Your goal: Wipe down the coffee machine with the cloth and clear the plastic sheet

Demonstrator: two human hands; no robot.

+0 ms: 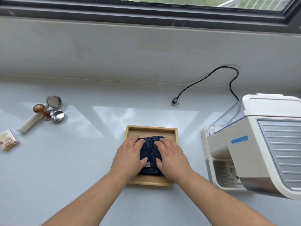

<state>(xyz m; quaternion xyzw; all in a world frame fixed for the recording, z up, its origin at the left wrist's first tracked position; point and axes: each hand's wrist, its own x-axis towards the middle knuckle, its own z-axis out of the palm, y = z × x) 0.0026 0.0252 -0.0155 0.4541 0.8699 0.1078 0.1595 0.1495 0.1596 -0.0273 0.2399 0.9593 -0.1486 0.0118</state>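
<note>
A folded dark blue cloth (pixel 150 150) lies in a shallow wooden tray (pixel 151 130) at the middle of the grey counter. My left hand (pixel 128 158) rests flat on the cloth's left side and my right hand (pixel 172 158) on its right side, fingers spread, thumbs near a small label at its near edge. The white coffee machine (pixel 260 144) stands to the right of the tray, with a strip of blue tape (pixel 239 139) on its side. No plastic sheet is visible.
The machine's black power cord (pixel 211 77) runs unplugged across the counter, its plug (pixel 175 101) behind the tray. At far left lie a wooden-handled tamper (pixel 41 110), a portafilter (pixel 57 115), a filter basket (pixel 53 101) and a small wrapped packet (pixel 8 141). A wall and window sill rise behind.
</note>
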